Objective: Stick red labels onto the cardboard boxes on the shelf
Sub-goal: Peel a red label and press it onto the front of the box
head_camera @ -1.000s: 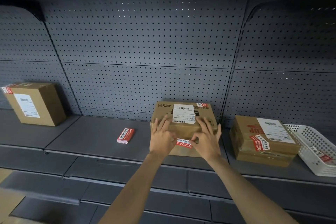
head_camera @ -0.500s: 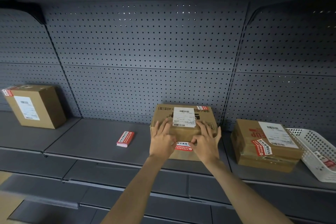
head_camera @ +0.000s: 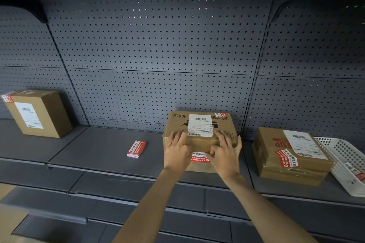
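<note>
A cardboard box (head_camera: 201, 122) with a white shipping slip stands mid-shelf against the pegboard. A red label (head_camera: 199, 158) lies across its front top edge. My left hand (head_camera: 176, 153) and my right hand (head_camera: 226, 156) rest flat on the box's front edge, fingers spread, on either side of that label, thumbs touching it. Another red label sits on the box's back right corner. A stack of red labels (head_camera: 136, 149) lies on the shelf to the left. A box (head_camera: 38, 113) at far left and a box (head_camera: 290, 156) at right each carry a red label.
A white perforated plastic basket (head_camera: 347, 156) stands at the far right, touching the right box, with red labels inside. The grey shelf (head_camera: 94, 150) is backed by a pegboard wall. Lower shelf tiers step out below my arms.
My hands stay pressed on the box's front edge around the red label; the thumbs have shifted slightly on it. The view has tilted a little.
</note>
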